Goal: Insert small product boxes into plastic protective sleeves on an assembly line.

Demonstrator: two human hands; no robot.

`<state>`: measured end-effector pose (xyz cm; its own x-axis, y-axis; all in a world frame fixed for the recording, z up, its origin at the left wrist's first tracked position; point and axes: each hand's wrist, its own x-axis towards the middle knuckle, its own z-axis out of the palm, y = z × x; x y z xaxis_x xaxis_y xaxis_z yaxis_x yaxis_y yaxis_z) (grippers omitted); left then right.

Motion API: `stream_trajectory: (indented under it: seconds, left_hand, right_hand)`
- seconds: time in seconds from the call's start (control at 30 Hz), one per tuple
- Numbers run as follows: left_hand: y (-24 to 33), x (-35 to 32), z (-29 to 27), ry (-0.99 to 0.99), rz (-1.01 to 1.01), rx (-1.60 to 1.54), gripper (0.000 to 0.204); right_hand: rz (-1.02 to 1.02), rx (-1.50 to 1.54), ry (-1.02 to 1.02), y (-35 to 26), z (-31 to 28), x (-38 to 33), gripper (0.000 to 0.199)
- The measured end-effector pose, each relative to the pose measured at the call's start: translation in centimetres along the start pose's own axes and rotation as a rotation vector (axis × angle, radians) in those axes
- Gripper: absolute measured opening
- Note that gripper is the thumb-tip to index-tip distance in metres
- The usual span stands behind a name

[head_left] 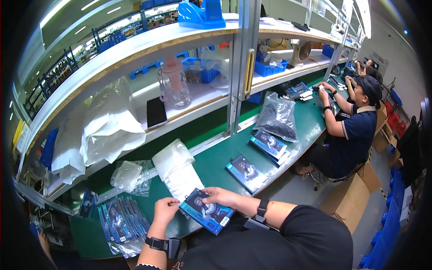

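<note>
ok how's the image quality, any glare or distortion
Head view: fisheye bends the upper shelf, with dark corners; head view: a ceiling light blows out white, and glints streak the clear bag; head view: the held blue package looks fairly sharp.

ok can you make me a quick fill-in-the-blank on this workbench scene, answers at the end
1. The worktop is ____ in colour.
2. The hand whose thumb lies on the front of the box is the person's ____ one.
3. The phone lies to the ____ of the bottle.
4. The bands on both of the person's wrists are ____.

Missing words: green; right; left; black
</note>
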<state>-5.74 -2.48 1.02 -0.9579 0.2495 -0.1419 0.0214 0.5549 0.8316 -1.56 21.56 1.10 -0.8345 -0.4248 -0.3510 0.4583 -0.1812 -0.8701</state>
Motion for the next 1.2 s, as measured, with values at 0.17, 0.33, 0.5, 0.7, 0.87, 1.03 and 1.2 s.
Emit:
stream_trajectory:
  seconds: [0.17, 0.33, 0.5, 0.7, 0.87, 1.03, 1.2]
  left_hand:
    - [0.3, -0.8, 0.8, -0.032, -0.034, -0.048, 0.025]
    - [3.8, -2.6, 1.2, 0.135, 0.209, 0.150, 0.025]
    - [3.7, -2.8, 1.2, 0.022, 0.288, -0.013, 0.022]
    - [3.4, -2.4, 3.0, -0.126, -0.394, -1.463, 0.031]
    - [0.9, -1.8, 3.9, -0.015, -0.406, -1.540, 0.025]
    - [2.0, -3.1, 4.0, -0.164, -0.370, -1.639, 0.029]
    - [4.7, -4.6, 3.1, -0.661, -0.153, -1.612, 0.036]
  right_hand:
    - [-0.201, 0.022, 0.093, 1.3, 1.4, -0.6, 0.055]
    - [-0.132, -0.229, 0.230, 0.4, 1.8, -0.5, 0.046]
    - [0.022, 0.086, 0.428, -1.2, 1.4, -0.3, 0.029]
    - [0.118, 0.196, 0.262, -2.9, 3.4, -1.1, 0.027]
    - [0.074, -0.239, 0.099, -2.3, 3.4, -1.0, 0.049]
    - [-0.100, -0.558, 0.013, -5.0, 5.0, -2.1, 0.092]
    - [-0.606, -0.678, 0.382, -6.3, 5.2, -2.0, 0.031]
